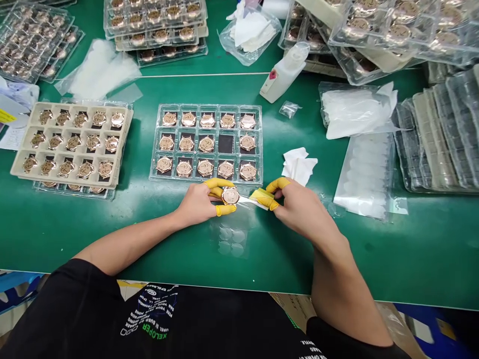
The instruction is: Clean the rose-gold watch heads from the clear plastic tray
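Note:
My left hand (200, 203), in yellow finger cots, is closed round the edge of a round rose-gold watch case (230, 195). Thumb and fingers pinch it from both sides, its engraved face turned up. My right hand (295, 203), also in yellow finger cots, grips a yellow-handled tool (262, 194) whose thin pale tip reaches the right side of the case; its exact kind is unclear. Just behind my hands lies a clear compartment tray (154, 172) of similar cases, with one bare pocket (225, 144). A sheet of clear round stickers (231, 241) lies below my hands.
A beige tray of cases (20, 167) stands at left. Stacked trays (155, 37) line the back. A white bottle (284, 72), crumpled white cloth (299, 166), bagged white wipes (355, 109), a sticker sheet (364, 174) and nested trays (437, 139) occupy the right side.

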{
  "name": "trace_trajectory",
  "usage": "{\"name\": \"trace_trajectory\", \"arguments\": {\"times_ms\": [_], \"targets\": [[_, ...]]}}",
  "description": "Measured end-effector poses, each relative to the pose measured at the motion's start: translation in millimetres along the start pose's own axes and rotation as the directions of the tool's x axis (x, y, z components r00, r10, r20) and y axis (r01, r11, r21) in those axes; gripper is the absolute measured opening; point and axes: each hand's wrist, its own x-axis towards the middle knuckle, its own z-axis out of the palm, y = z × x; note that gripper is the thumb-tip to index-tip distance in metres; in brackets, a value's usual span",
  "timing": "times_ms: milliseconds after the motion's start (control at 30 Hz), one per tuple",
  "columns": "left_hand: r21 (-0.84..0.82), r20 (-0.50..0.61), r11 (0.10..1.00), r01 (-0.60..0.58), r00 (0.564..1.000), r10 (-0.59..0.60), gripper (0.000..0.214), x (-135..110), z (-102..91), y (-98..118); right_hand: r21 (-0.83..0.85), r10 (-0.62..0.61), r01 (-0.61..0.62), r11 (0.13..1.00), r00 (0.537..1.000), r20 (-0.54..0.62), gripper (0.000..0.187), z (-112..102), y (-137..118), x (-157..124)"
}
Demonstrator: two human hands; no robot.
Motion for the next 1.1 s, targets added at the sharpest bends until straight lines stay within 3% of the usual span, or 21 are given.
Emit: {"name": "trace_trajectory", "arguments": {"times_ms": [67, 133, 200, 267, 433, 567, 700, 767, 800, 900, 967, 1033, 1100], "targets": [[-0.004, -0.002, 1.000, -0.003, 1.000, 0.003, 0.059, 0, -0.2, 0, 0.070, -0.043, 0.045, 0.997, 0.999, -0.032, 0.023, -6, 0, -2], [-0.005, -0.003, 1.000, -0.008, 1.000, 0.008, 0.058, 0, -0.2, -1, 0.134, -0.207, 0.230, 0.964, 0.964, -0.166, 0.028, -10, -3, -3], [0.000, -0.002, 1.000, -0.009, 1.000, 0.009, 0.058, 0, 0.0, -1, 0.157, -0.391, 0.460, 0.874, 0.858, -0.333, 0.032, -10, -12, -3], [-0.009, 0.004, 1.000, -0.008, 1.000, 0.008, 0.059, 1, 0.2, -2, 0.145, -0.487, 0.591, 0.794, 0.760, -0.432, 0.037, -3, -24, -2], [-0.068, 0.026, 0.997, -0.045, 0.999, 0.047, 0.057, 0, 0.4, -4, -0.018, -0.545, 0.627, 0.779, 0.663, -0.514, 0.048, 22, -52, 1], [-0.046, 0.016, 0.997, -0.066, 0.998, 0.067, 0.053, -1, -0.1, -5, -0.159, -0.506, 0.536, 0.829, 0.599, -0.620, 0.040, 34, -65, 4], [-0.006, 0.026, 0.997, -0.080, 0.996, 0.080, 0.054, -2, -0.7, -4, -0.193, -0.413, 0.403, 0.895, 0.580, -0.702, 0.033, 43, -75, 8], [0.003, 0.032, 0.998, -0.070, 0.997, 0.070, 0.056, -1, -0.8, -3, -0.147, -0.348, 0.360, 0.921, 0.595, -0.724, 0.030, 45, -74, 9], [-0.004, 0.034, 0.998, -0.062, 0.998, 0.062, 0.056, -1, -0.8, -3, -0.090, -0.297, 0.341, 0.936, 0.621, -0.725, 0.028, 44, -71, 9], [-0.035, 0.036, 0.999, -0.039, 0.999, 0.040, 0.058, 1, -0.9, -3, 0.145, -0.122, 0.270, 0.952, 0.767, -0.630, 0.022, 36, -48, 9], [-0.037, 0.047, 0.999, -0.030, 0.998, 0.032, 0.060, 2, -1.4, -4, 0.157, -0.046, 0.167, 0.974, 0.813, -0.581, 0.029, 27, -27, 9], [-0.023, 0.065, 0.999, -0.040, 0.997, 0.042, 0.062, 3, -2.1, -4, 0.082, 0.003, 0.060, 0.995, 0.786, -0.618, 0.037, 19, -11, 10], [-0.006, 0.079, 0.997, -0.071, 0.994, 0.071, 0.060, 3, -2.7, -4, 0.092, 0.029, 0.044, 0.995, 0.742, -0.670, 0.036, 15, -7, 11]]}}
